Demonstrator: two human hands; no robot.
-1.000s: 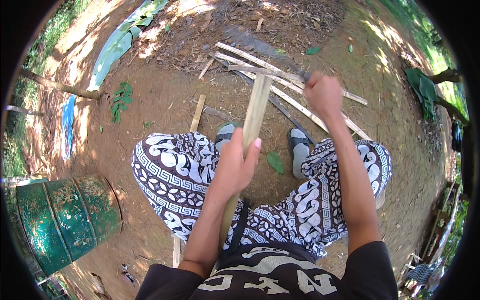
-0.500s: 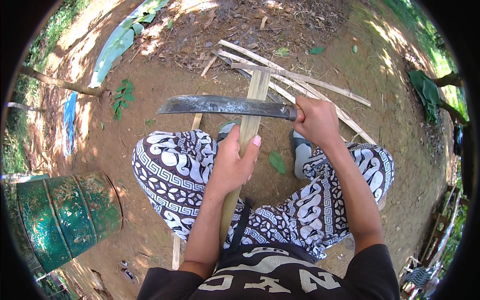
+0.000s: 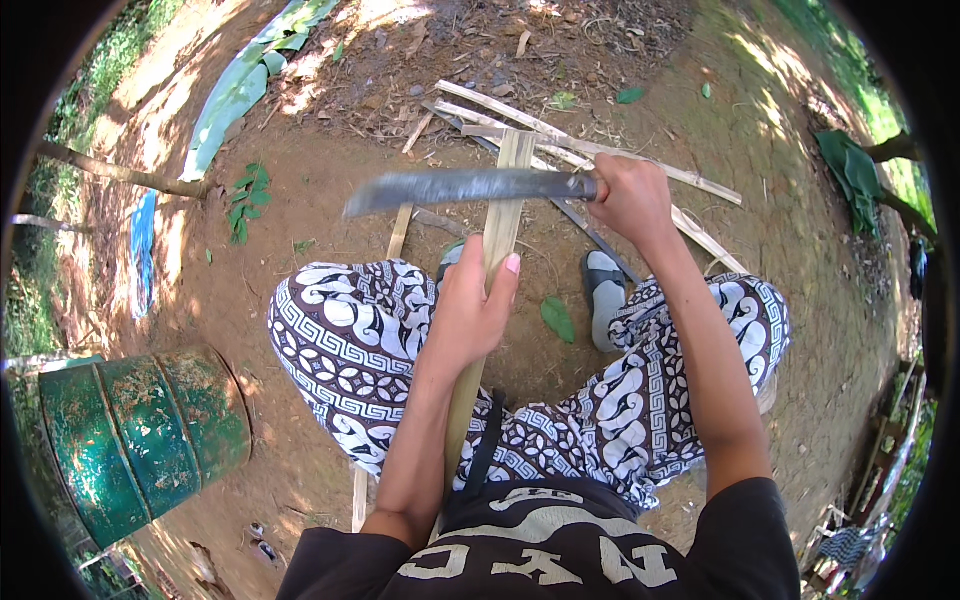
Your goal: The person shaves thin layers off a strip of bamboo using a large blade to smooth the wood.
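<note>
My right hand (image 3: 632, 198) is closed round the handle of a machete (image 3: 470, 187). The long dark blade points left and lies across the upper part of a pale wooden slat (image 3: 505, 222); motion blurs it toward the tip. Whether the edge touches the wood I cannot tell. Below the blade, my left hand (image 3: 474, 305) is wrapped round the slat, thumb along its right side. The slat slopes from my lap up between my knees, its far end over several split strips (image 3: 600, 165) lying on the ground.
A rusty green drum (image 3: 150, 435) lies on its side at the left. My sandalled foot (image 3: 604, 300) rests on bare soil near a green leaf (image 3: 557, 318). A large leaf sheet (image 3: 228, 105) and a blue scrap (image 3: 143, 250) are at the upper left; branches (image 3: 110, 172) reach in.
The machete has moved up the slat toward its far end, with my right hand rising too. My left hand has shifted slightly up and left, still on the slat.
</note>
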